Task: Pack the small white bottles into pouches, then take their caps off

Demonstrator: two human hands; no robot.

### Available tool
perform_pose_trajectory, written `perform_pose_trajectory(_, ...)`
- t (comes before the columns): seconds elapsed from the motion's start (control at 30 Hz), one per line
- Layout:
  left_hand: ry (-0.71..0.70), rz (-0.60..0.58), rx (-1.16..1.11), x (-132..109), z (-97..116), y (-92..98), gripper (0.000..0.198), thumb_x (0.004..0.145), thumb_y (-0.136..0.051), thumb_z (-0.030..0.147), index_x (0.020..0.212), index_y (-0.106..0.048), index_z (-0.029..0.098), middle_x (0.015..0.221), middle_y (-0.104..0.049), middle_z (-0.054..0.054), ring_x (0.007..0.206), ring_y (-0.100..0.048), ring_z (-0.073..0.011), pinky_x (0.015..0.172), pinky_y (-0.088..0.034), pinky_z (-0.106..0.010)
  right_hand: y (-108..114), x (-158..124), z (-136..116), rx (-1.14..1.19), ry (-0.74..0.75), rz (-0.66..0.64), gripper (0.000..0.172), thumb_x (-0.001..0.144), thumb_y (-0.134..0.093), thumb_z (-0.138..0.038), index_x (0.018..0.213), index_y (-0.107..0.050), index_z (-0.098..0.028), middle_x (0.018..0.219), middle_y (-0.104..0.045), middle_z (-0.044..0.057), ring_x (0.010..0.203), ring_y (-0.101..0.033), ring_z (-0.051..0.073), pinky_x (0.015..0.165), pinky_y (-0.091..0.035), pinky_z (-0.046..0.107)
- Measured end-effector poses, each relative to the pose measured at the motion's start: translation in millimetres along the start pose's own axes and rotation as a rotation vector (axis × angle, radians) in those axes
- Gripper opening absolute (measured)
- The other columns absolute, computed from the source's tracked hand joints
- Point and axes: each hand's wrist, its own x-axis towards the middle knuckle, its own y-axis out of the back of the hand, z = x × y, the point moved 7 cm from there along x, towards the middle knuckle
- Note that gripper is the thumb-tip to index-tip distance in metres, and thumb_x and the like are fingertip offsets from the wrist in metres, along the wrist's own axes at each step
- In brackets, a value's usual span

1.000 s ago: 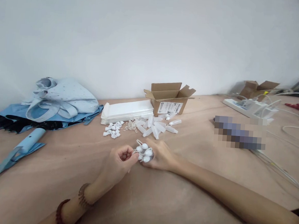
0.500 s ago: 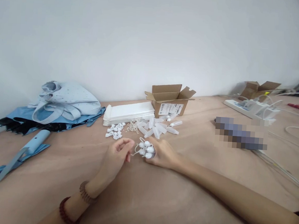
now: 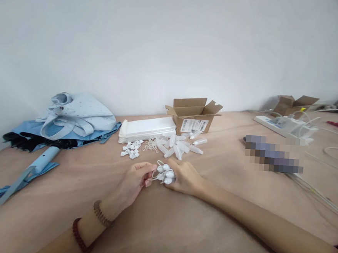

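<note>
My right hand [image 3: 186, 176] is closed around a bundle of small plastic bottles. Their white caps [image 3: 168, 173] point toward me and to the left, and the bottle bodies are mostly hidden in the palm. Thin whitish loops [image 3: 154, 175] hang off the capped ends. At the bundle's left side, my left hand [image 3: 140, 175] has its thumb and fingers pinched at one of these loops. Just beyond the hands lie a heap of translucent empty bottles [image 3: 181, 146], a cluster of loose white caps [image 3: 131, 149] and a tangle of cream-coloured loops [image 3: 150, 144].
Behind the heap stand a stack of white packets [image 3: 147, 128] and an open cardboard box [image 3: 194, 122]. A pale blue bag [image 3: 80, 114] and a blue umbrella [image 3: 43, 159] lie at left. To the right are a blurred-out object [image 3: 274, 154], a power strip [image 3: 284, 127] and cables.
My left hand has moved right, up to the loops at the bundle, and its fingertips now meet one. My right hand keeps its hold on the bottles. The view has shifted slightly.
</note>
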Motion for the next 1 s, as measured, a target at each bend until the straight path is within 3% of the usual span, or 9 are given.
perform_pose_trajectory(0.33, 0.001, -0.038, -0.208, 4.6, -1.7, -1.9, 0.026, 0.07, -0.06, 0.019, 0.05, -0.044, 0.015, 0.052, -0.038, 0.005, 0.045, -0.029, -0.0042, 0.042, -0.024, -0.019, -2.1, 5.0, -5.4, 0.064, 0.046, 0.061, 0.041, 0.07, -0.061, -0.028, 0.109, -0.051, -0.021, 0.096, -0.065, 0.005, 0.079, -0.061, 0.019, 0.06, -0.035, 0.025)
perform_pose_trajectory(0.63, -0.052, 0.061, -0.19, 0.9, 4.8, 4.5, 0.025, 0.068, -0.058, 0.019, 0.049, -0.042, 0.015, 0.05, -0.037, 0.006, 0.04, -0.028, -0.0032, 0.041, -0.023, -0.019, -1.4, 6.5, 0.6, 0.106, 0.006, 0.053, 0.038, 0.07, -0.06, -0.026, 0.106, -0.051, -0.02, 0.093, -0.065, 0.004, 0.077, -0.06, 0.019, 0.062, -0.038, 0.025)
perform_pose_trajectory(0.73, -0.125, 0.13, -0.017, -3.5, 11.9, 12.2, 0.025, 0.07, -0.06, 0.024, 0.051, -0.048, 0.015, 0.05, -0.038, 0.006, 0.041, -0.03, -0.004, 0.042, -0.022, -0.02, 1.4, 6.2, 7.8, 0.123, -0.048, 0.054, 0.036, 0.069, -0.06, -0.026, 0.104, -0.051, -0.021, 0.092, -0.065, 0.002, 0.074, -0.06, 0.018, 0.06, -0.038, 0.025)
perform_pose_trajectory(0.83, -0.258, 0.227, 0.338, -11.4, 21.8, 15.6, 0.017, 0.074, -0.064, 0.031, 0.065, -0.063, 0.017, 0.052, -0.047, 0.004, 0.046, -0.036, -0.0068, 0.045, -0.026, -0.021, 4.0, 5.7, 10.4, 0.115, -0.062, 0.064, 0.036, 0.069, -0.06, -0.027, 0.103, -0.05, -0.021, 0.089, -0.065, 0.002, 0.071, -0.059, 0.017, 0.057, -0.035, 0.024)
perform_pose_trajectory(0.93, -0.417, 0.22, 0.644, -19.7, 29.8, 3.7, 0.015, 0.076, -0.065, 0.033, 0.08, -0.071, 0.02, 0.067, -0.062, 0.0, 0.056, -0.046, -0.0104, 0.052, -0.033, -0.023, 5.1, 4.9, 9.5, 0.105, -0.05, 0.072, 0.031, 0.07, -0.06, -0.028, 0.099, -0.05, -0.021, 0.088, -0.065, 0.002, 0.071, -0.058, 0.017, 0.056, -0.034, 0.024)
perform_pose_trajectory(1.0, -0.543, 0.182, 0.792, -25.1, 34.6, -8.1, 0.015, 0.077, -0.064, 0.032, 0.079, -0.072, 0.02, 0.064, -0.061, 0.0, 0.054, -0.046, -0.0107, 0.052, -0.033, -0.023, 4.8, 4.3, 8.6, 0.098, -0.038, 0.075, 0.028, 0.072, -0.06, -0.03, 0.097, -0.05, -0.02, 0.089, -0.065, 0.003, 0.071, -0.059, 0.017, 0.056, -0.034, 0.024)
